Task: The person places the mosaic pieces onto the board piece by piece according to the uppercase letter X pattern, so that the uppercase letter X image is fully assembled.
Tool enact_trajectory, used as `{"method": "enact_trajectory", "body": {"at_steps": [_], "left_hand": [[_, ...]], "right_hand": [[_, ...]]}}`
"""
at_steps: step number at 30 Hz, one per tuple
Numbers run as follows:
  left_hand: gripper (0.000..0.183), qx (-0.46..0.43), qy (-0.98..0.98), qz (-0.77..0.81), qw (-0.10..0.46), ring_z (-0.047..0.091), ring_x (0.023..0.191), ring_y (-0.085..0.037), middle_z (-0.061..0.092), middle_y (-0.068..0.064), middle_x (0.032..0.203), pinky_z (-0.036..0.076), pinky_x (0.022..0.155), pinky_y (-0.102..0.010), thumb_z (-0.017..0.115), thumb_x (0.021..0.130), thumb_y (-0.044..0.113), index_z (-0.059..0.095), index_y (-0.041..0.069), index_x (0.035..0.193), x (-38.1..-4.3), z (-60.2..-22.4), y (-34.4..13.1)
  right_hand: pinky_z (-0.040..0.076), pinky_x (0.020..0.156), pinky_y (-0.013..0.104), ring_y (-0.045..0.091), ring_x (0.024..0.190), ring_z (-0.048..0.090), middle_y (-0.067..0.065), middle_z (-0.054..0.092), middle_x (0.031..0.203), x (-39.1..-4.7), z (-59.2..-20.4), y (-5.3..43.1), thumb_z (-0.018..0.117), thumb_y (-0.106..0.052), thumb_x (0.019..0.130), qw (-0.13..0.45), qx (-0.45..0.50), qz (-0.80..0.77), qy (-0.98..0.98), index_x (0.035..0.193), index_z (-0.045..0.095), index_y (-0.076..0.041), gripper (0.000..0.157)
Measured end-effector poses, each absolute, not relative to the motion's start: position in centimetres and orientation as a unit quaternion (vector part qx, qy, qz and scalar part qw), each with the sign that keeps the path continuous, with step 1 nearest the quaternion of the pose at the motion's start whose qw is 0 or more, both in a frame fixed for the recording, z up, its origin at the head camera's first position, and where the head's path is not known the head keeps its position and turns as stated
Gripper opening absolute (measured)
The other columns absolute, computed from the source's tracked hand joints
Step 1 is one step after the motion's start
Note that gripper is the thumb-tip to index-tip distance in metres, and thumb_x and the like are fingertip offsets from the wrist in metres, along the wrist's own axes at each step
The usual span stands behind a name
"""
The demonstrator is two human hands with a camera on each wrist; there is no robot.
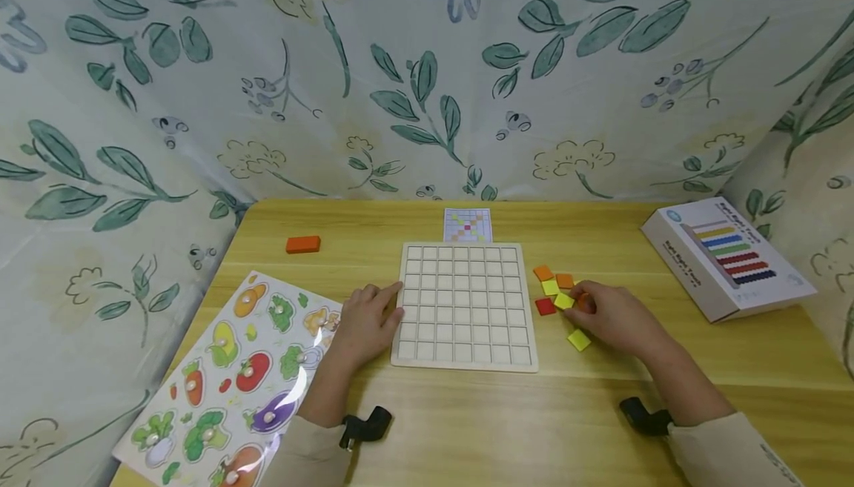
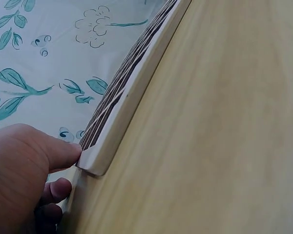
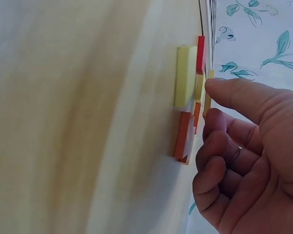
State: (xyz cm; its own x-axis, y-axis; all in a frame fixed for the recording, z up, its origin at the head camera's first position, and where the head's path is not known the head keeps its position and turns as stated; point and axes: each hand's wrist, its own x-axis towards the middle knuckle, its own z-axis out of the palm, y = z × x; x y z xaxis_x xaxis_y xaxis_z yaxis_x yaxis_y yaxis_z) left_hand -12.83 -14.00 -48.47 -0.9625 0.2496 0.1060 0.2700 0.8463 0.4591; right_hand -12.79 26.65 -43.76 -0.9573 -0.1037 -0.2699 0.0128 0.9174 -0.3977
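Note:
A pale wooden grid board lies in the middle of the table. My left hand is at its left side, index finger and thumb touching the edge; the left wrist view shows the thumb against the board's corner. Right of the board, my right hand pinches a yellow tile between thumb and index finger. Around it lie a red tile, other yellow tiles and orange tiles. An orange tile is partly hidden by the right hand.
A small card with a coloured grid pattern lies just behind the board. An orange block sits at the back left. A vegetable picture sheet reaches under the left forearm. At the right stands a white box.

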Motion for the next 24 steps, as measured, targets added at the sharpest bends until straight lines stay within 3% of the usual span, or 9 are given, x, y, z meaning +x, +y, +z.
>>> {"method": "enact_trajectory", "body": {"at_steps": [24], "left_hand": [[0.048,-0.140,-0.959,-0.245,0.035,0.051,0.090,-0.024,0.064,-0.009,0.106,0.041,0.084,-0.041,0.062,0.100,0.031,0.058,0.018,0.146,-12.8,-48.7,-14.2]], "right_hand": [[0.047,0.065,0.029,0.015,0.072,0.056,0.003,0.068,0.088,-15.4,-41.8,19.9,0.070,-0.019,0.096,0.118,-0.125,-0.235,0.957,0.121,0.067,-0.004,0.029]]}}
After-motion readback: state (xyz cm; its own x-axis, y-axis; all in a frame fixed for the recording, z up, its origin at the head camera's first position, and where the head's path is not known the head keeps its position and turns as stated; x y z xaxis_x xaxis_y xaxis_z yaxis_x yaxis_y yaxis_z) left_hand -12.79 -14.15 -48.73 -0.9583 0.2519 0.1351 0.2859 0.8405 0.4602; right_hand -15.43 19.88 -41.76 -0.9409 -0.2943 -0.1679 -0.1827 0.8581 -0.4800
